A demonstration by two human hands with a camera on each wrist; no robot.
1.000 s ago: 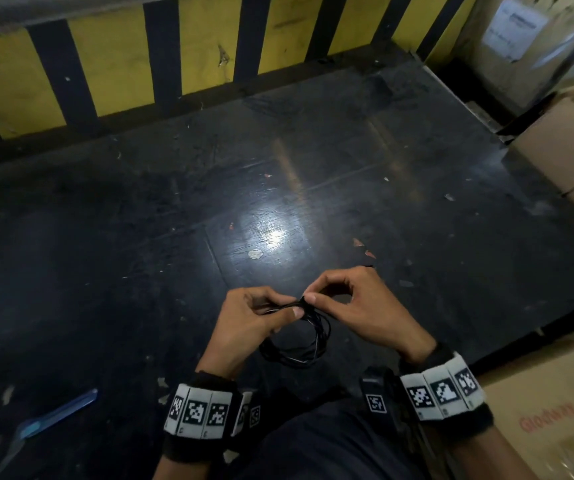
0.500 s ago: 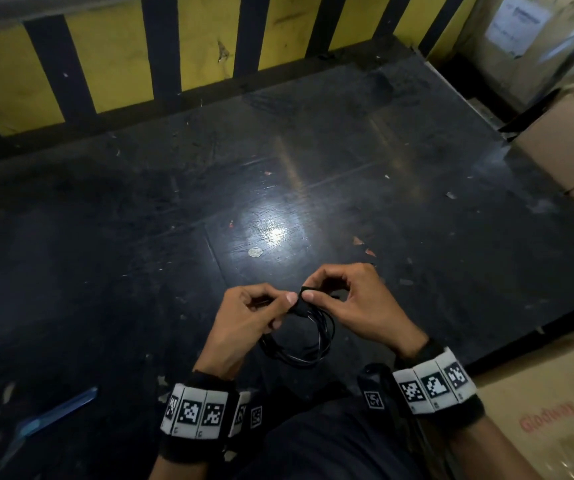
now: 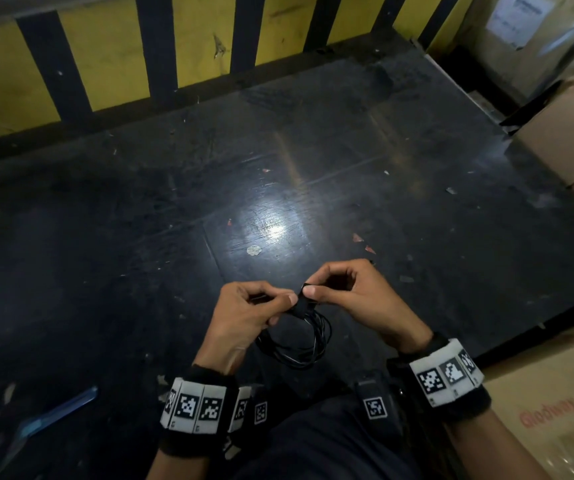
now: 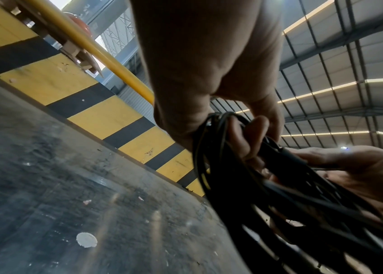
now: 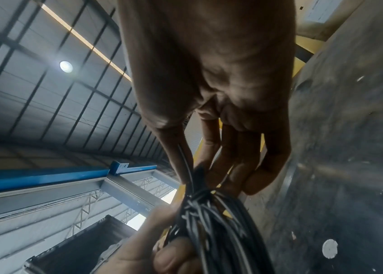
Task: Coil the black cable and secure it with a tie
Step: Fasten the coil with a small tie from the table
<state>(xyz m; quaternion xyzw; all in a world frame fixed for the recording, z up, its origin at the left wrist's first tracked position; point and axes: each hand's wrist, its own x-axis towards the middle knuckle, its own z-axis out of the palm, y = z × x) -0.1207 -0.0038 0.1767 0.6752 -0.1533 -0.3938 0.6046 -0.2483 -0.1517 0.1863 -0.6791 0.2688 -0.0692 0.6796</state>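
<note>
- Now the left hand (image 3: 240, 317) grips the coil (image 3: 299, 344) at its top.
- Right hand (image 3: 354, 299) pinches the tie (image 3: 302, 301) there (both above the table (image 3: 347, 140)).

Glossy scuffed black tabletop (image 3: 313, 188), matt cardboard boxes (image 3: 562, 140), smooth rubbery cable (image 3: 299, 351)

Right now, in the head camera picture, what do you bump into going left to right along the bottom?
Blue strip → left hand → black cable → right hand → cardboard box with red writing.
</note>
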